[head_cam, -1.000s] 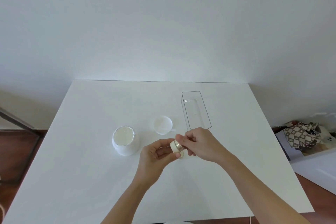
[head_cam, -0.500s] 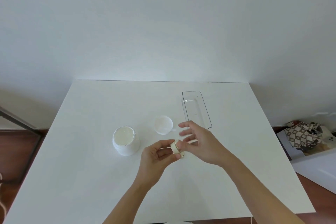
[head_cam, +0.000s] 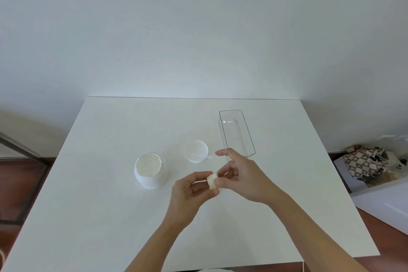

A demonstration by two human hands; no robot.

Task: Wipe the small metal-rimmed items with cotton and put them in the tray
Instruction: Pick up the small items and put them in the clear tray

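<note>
My left hand [head_cam: 189, 192] pinches a small cream round item with a metal rim [head_cam: 212, 180] between thumb and fingers, just above the white table [head_cam: 92, 205]. My right hand [head_cam: 242, 174] meets the item from the right. Its thumb and lower fingers pinch at the rim, while the index finger sticks out straight. Any cotton between those fingers is hidden. The clear plastic tray [head_cam: 248, 137] lies behind the hands, to the right, with nothing visible inside.
A white jar [head_cam: 150, 171] filled with white material stands left of the hands. A small white lid or cup [head_cam: 196, 151] lies between the jar and the tray. A patterned bag [head_cam: 364, 164] sits on the floor at the right.
My right hand has loosened its closed grip on the item, with the index finger now stretched out. The left hand has kept the item almost in place.
</note>
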